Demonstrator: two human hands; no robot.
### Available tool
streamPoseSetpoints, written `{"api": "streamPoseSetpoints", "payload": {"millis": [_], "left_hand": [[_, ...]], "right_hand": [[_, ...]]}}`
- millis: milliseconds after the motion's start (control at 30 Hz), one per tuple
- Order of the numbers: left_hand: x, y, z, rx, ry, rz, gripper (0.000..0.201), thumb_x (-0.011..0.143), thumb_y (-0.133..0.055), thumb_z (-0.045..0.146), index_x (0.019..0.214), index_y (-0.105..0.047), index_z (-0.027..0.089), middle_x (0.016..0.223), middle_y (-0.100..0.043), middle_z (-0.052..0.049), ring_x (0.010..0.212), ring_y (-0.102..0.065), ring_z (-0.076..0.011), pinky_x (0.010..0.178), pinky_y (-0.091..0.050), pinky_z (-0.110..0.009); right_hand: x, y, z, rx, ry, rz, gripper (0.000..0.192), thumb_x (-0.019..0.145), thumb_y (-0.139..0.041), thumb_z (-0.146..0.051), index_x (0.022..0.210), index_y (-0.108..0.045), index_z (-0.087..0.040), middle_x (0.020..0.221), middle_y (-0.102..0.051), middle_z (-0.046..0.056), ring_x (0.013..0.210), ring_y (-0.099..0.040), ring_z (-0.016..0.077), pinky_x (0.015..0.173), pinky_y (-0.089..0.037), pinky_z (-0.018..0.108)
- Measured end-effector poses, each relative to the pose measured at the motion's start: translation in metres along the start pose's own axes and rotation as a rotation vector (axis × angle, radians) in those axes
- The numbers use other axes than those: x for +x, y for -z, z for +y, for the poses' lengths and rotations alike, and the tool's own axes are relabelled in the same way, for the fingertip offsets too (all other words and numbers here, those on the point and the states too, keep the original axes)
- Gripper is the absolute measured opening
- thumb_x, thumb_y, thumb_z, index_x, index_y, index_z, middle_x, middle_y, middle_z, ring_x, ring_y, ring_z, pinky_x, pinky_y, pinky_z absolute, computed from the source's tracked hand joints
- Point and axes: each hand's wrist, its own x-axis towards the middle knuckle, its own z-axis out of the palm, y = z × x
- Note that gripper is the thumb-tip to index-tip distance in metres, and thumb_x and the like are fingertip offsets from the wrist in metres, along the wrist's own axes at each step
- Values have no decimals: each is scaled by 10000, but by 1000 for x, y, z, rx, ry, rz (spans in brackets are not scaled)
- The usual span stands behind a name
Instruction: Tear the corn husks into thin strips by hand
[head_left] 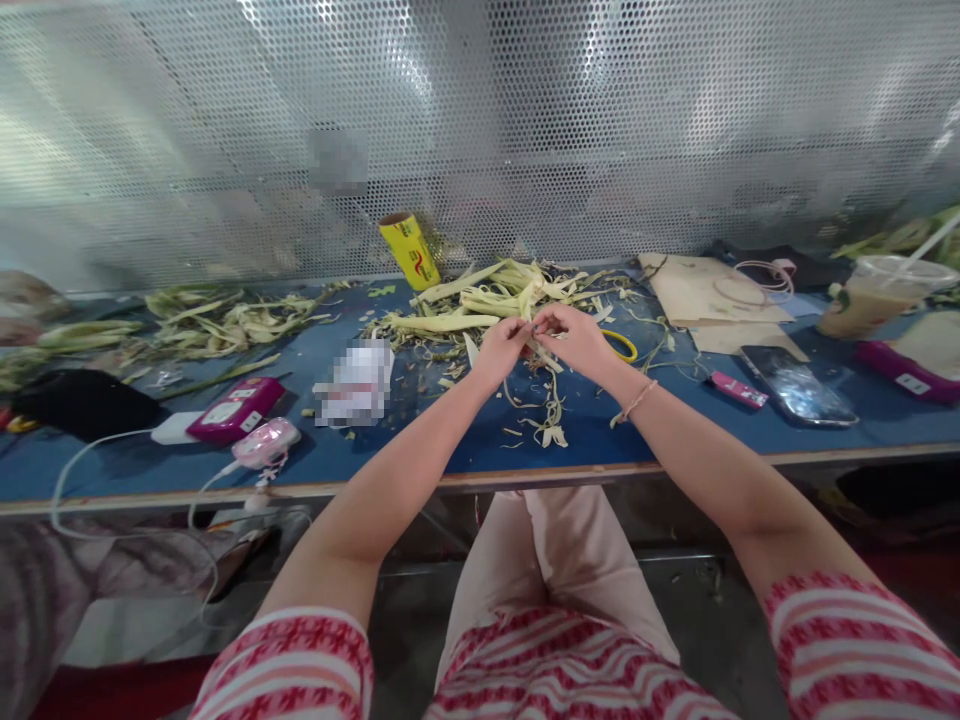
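My left hand and right hand meet fingertip to fingertip, pinching a thin husk strip above the blue table, just before the husk pile and near the yellow roll.

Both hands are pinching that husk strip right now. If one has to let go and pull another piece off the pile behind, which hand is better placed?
Probably the left hand. It sits right in front of the husk pile, while the right hand lies further toward the yellow ring. The right could keep pinching the strip.
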Motion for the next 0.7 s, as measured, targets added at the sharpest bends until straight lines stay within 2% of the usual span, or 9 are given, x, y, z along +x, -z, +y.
{"api": "streamPoseSetpoints", "payload": {"millis": [133,233,467,600,700], "left_hand": [[1,0,-2,14,-19,4,227,856,-545,307,681,-531,161,577,-536,29,525,-520,-82,587,-475,-218],[0,0,0,64,-25,16,233,859,-540,310,675,-535,166,553,-533,31,516,-523,-90,579,-470,-223],[-8,1,15,214,-30,51,203,866,-512,236,675,-538,172,538,-547,35,512,-556,-110,576,-446,-232],[-9,3,18,261,-34,76,246,871,-505,249,636,-511,176,499,-533,30,504,-550,-116,563,-429,-233],[-9,3,19,280,-47,91,242,869,-501,252,638,-507,179,509,-542,25,504,-547,-116,550,-422,-232]], "right_hand": [[1,1,0,-115,67,89,139,715,-553,-123,817,-611,-198,867,-642,51,819,-598,182,775,-486,338],[2,1,0,-126,43,121,105,722,-574,-149,805,-611,-202,882,-642,57,818,-590,190,753,-488,343],[2,0,2,-41,-56,12,73,725,-579,-177,791,-607,-191,787,-646,32,739,-594,166,723,-479,319],[1,2,0,-132,33,44,117,732,-548,-129,817,-589,-200,813,-634,37,769,-583,171,746,-470,319],[0,2,-3,-209,131,16,134,768,-508,-116,841,-575,-206,858,-622,52,826,-575,184,780,-466,323]]}}
